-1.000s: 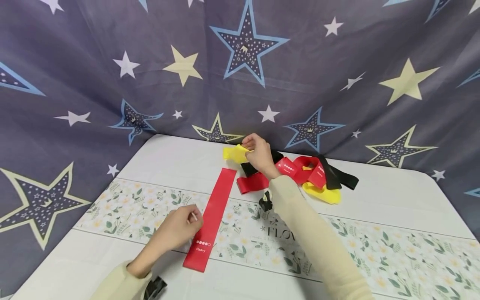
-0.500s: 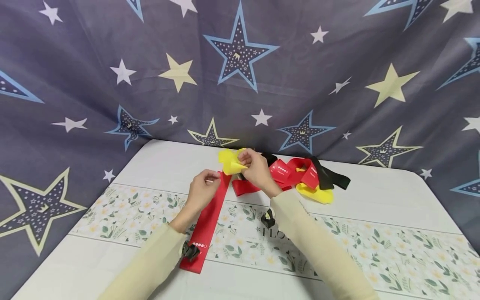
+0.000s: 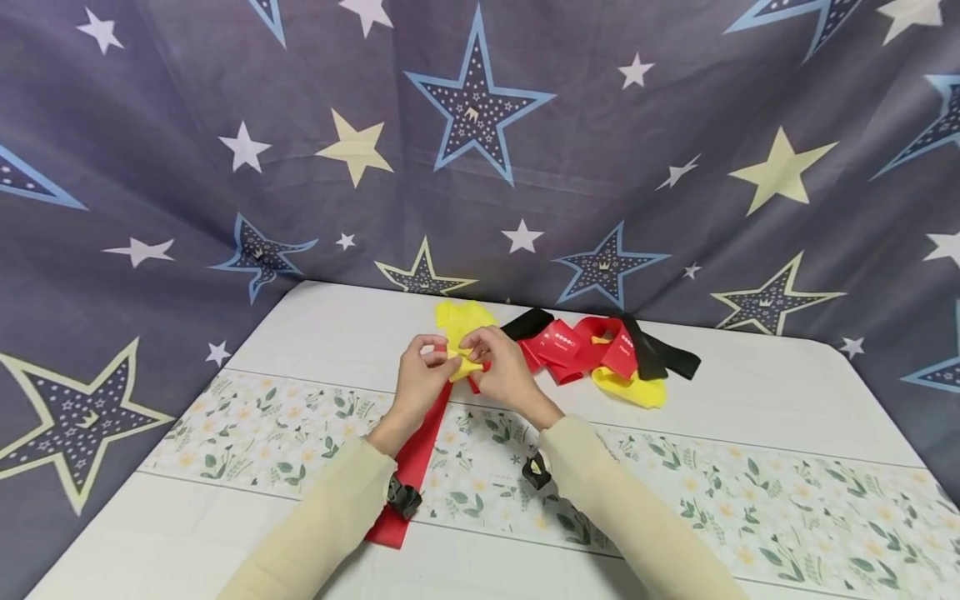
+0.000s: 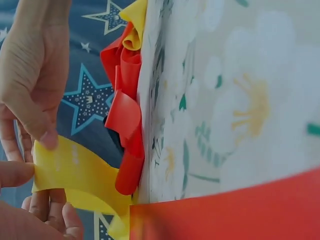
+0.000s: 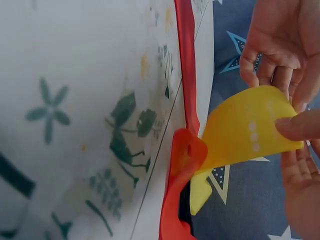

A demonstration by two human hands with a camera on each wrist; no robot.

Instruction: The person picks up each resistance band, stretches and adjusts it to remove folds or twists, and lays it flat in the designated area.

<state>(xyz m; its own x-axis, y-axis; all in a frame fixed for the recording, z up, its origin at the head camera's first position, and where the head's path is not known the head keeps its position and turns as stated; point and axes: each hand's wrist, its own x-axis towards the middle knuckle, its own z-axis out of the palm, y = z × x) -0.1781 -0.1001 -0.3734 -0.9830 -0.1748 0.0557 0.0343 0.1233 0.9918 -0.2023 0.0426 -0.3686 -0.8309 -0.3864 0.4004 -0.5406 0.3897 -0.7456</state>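
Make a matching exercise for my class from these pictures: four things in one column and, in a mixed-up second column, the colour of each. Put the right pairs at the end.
Things
1. Held band
2. Long straight band
3. Sleeves
4. Curtain

Colours
A. Cream
B. Yellow
C. Dark, with stars
D. Red

Right pairs: 1-B, 2-D, 3-A, 4-C

left hand (image 3: 422,373): just left of centre in the head view, pinching with thumb and fingers
right hand (image 3: 506,368): just right of centre, fingers curled in a pinch, close to the left hand
left forearm (image 3: 318,521): sleeved, slanting up and right from lower left
right forearm (image 3: 637,508): sleeved, slanting up and left from lower right
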